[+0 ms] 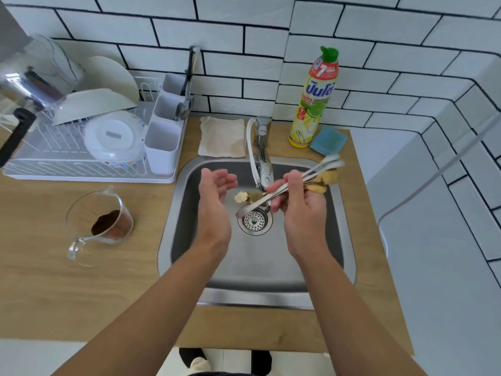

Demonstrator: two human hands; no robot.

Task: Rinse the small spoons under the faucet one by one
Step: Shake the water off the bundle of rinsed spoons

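Note:
My right hand [298, 202] is closed around a bundle of small metal spoons [311, 173] that slants from the drain up to the sink's back right rim, and a yellowish sponge [326, 179] shows behind its fingers. My left hand [217, 194] hovers open over the left of the steel sink [189, 240], palm turned toward the spoons, holding nothing. The chrome faucet [263, 158] reaches over the basin between my hands; I see no water stream. A small pale flower-shaped piece [241, 197] lies near the drain strainer [254, 219].
A white dish rack [89, 147] with plates, a lid and a cutlery holder stands at the back left. A glass measuring cup [104, 221] with brown powder sits left of the sink. A cloth [222, 137], dish soap bottle [314, 99] and blue sponge [328, 139] line the back.

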